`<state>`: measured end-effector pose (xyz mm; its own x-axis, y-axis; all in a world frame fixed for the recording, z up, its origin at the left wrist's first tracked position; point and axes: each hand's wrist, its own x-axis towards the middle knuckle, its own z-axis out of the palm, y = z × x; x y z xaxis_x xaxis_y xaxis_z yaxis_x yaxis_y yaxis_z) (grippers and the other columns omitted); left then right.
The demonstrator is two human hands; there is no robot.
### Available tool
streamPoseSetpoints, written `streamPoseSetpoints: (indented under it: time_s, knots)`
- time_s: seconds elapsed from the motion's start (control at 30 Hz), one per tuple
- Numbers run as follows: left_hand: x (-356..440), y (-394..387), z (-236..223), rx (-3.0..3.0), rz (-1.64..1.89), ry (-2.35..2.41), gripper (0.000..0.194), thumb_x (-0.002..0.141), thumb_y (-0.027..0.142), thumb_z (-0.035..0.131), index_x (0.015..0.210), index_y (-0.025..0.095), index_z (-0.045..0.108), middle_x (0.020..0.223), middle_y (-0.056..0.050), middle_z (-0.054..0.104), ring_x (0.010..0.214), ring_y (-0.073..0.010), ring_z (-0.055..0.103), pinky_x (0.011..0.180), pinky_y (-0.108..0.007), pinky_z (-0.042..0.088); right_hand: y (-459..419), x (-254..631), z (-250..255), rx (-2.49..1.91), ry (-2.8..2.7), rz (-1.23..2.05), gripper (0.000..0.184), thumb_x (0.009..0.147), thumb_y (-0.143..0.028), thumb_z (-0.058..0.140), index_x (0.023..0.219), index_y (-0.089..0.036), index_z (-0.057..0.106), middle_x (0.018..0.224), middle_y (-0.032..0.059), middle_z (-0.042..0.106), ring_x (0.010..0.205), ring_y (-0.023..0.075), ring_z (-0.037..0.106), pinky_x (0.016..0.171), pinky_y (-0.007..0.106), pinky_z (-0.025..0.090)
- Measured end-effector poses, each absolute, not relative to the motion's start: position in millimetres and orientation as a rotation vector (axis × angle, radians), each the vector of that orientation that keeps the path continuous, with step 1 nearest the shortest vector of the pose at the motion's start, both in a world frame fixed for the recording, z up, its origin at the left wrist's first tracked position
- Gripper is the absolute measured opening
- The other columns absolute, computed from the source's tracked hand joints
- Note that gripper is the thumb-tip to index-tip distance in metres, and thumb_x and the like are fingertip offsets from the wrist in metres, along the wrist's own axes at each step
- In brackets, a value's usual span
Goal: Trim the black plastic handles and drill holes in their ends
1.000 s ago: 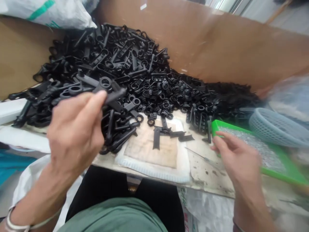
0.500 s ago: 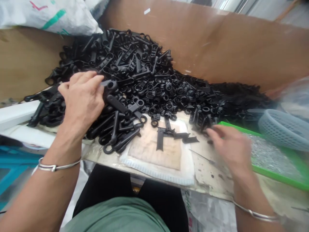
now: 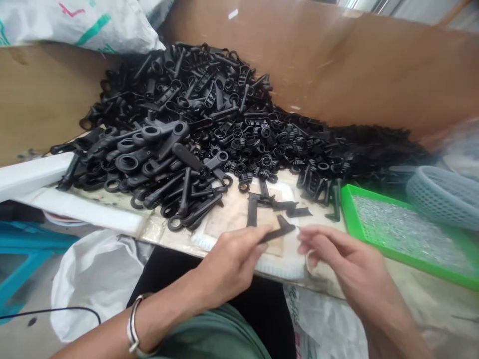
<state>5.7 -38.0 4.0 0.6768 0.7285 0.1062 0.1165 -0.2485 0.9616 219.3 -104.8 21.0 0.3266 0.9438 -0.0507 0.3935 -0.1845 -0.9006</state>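
My left hand (image 3: 232,262) is closed round a small black bent plastic piece (image 3: 280,229), held over the stained cloth pad (image 3: 239,219) at the table's near edge. My right hand (image 3: 337,257) is just to its right, fingers pinched together close to the piece's tip; what they hold is too small to make out. Beyond them lies a big heap of black ring-ended plastic parts (image 3: 194,119), with a few flat black pieces (image 3: 277,204) loose on the pad.
A green tray (image 3: 350,209) of tiny shiny metal bits sits at the right, a grey mesh basket (image 3: 441,194) behind it. Brown cardboard walls (image 3: 355,70) enclose the heap. A white sack (image 3: 75,25) lies top left, a white bag (image 3: 93,274) hangs below the table.
My left hand left the heap and came down to the near edge, now gripping a black bent piece. My right hand moved left from the green tray to meet it.
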Motion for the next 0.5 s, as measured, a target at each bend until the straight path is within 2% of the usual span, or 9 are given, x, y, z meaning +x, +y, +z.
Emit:
streamPoseSetpoints:
  time_s: [0.1, 0.17, 0.3, 0.4, 0.5]
  knots:
    - [5.3, -34.6, 2.7, 1.106, 0.501, 0.683, 0.03, 0.096, 0.039, 0.057, 0.102, 0.012, 0.068, 0.091, -0.009, 0.071, 0.083, -0.0187, 0.068, 0.081, -0.031, 0.055, -83.3, 249.2, 0.3, -1.964, -1.644, 0.105, 0.036, 0.09, -0.049, 0.054, 0.105, -0.022, 0.073, 0.115, 0.0105, 0.069, 0.1, 0.0308, 0.063, 0.087, 0.047, 0.051]
    - [5.7, -34.2, 1.5, 0.789, 0.46, 0.603, 0.033, 0.092, 0.042, 0.062, 0.096, 0.01, 0.066, 0.091, -0.011, 0.071, 0.078, -0.018, 0.069, 0.077, -0.032, 0.056, -69.5, 265.9, -10.0, -2.018, -1.887, -0.075, 0.037, 0.092, -0.041, 0.045, 0.108, -0.021, 0.071, 0.12, 0.011, 0.067, 0.111, 0.0343, 0.058, 0.093, 0.052, 0.047]
    - [4.9, -34.4, -4.5, 0.485, 0.481, 0.466, 0.033, 0.091, 0.042, 0.065, 0.101, 0.01, 0.066, 0.1, -0.017, 0.073, 0.079, -0.0224, 0.072, 0.078, -0.038, 0.057, -55.6, 286.1, -18.7, -1.99, -2.015, -0.044, 0.033, 0.09, -0.041, 0.043, 0.096, -0.022, 0.07, 0.106, 0.0089, 0.07, 0.098, 0.033, 0.062, 0.083, 0.05, 0.049]
    - [4.7, -33.1, -8.5, 0.43, 0.5, 0.427, 0.03, 0.091, 0.036, 0.064, 0.103, 0.009, 0.068, 0.1, -0.019, 0.074, 0.084, -0.0254, 0.073, 0.083, -0.04, 0.056, -60.6, 293.2, -19.1, -1.94, -1.981, -0.063, 0.033, 0.09, -0.045, 0.043, 0.085, -0.023, 0.068, 0.103, 0.0099, 0.069, 0.097, 0.034, 0.062, 0.085, 0.05, 0.048]
    - [7.1, -31.4, -9.8, 0.41, 0.513, 0.418, 0.026, 0.091, 0.03, 0.064, 0.104, 0.007, 0.069, 0.103, -0.02, 0.074, 0.088, -0.0267, 0.073, 0.086, -0.041, 0.054, -72.1, 294.4, -19.4, -1.92, -1.938, -0.037, 0.032, 0.091, -0.048, 0.045, 0.087, -0.025, 0.067, 0.106, 0.0113, 0.069, 0.099, 0.0354, 0.063, 0.087, 0.051, 0.048]
